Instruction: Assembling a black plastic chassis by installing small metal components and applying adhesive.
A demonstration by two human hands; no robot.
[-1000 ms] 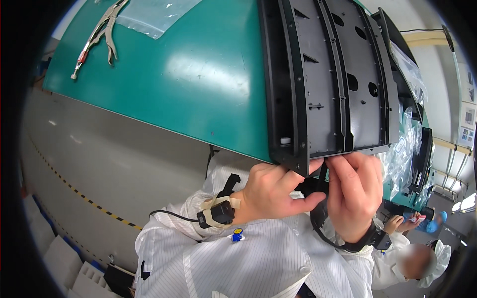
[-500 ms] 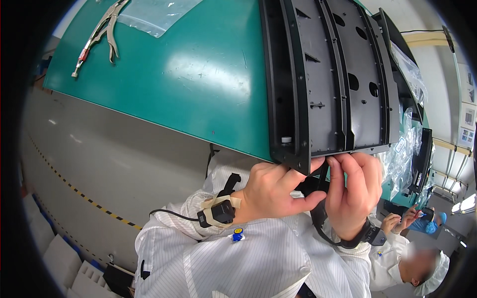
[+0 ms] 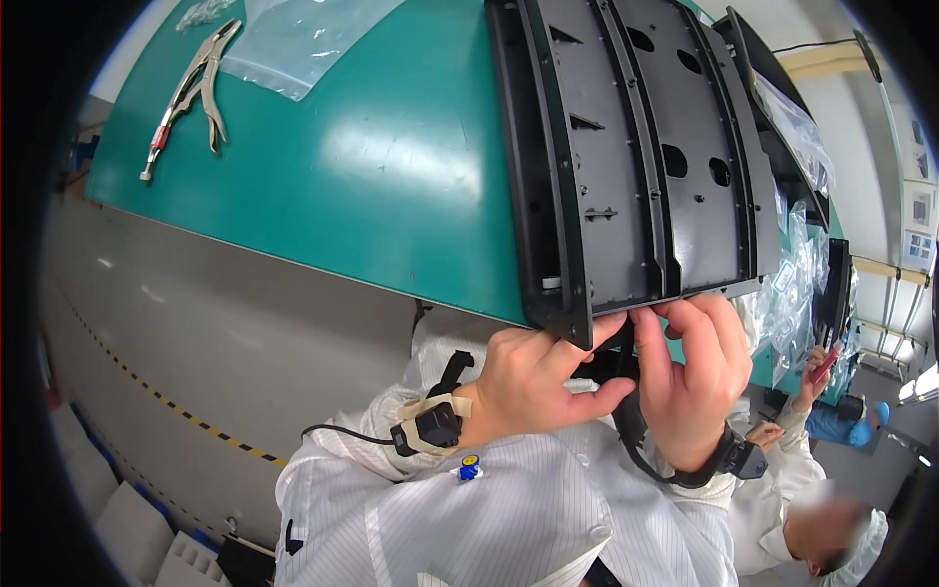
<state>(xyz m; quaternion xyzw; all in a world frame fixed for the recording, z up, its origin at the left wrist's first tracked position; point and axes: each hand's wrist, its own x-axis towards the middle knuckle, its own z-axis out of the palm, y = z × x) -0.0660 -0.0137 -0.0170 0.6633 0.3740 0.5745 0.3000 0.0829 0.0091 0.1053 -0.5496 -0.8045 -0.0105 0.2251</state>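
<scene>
Pliers [image 3: 186, 93] lie at the far left of the green table [image 3: 391, 215] beside a clear bag [image 3: 303, 49], apparently parked out of the way. Further right, the left hand [image 3: 548, 382] — thumb spread — touches the near edge of a black frame [image 3: 616, 186], likely set at the table's near edge for reach; the right hand [image 3: 694, 382] bends its fingers there — whether either hand grips anything, I cannot tell.

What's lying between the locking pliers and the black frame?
In the head view, a clear plastic bag lies between the locking pliers and the black frame, nearer the pliers; the rest of that stretch is green tabletop.
</scene>
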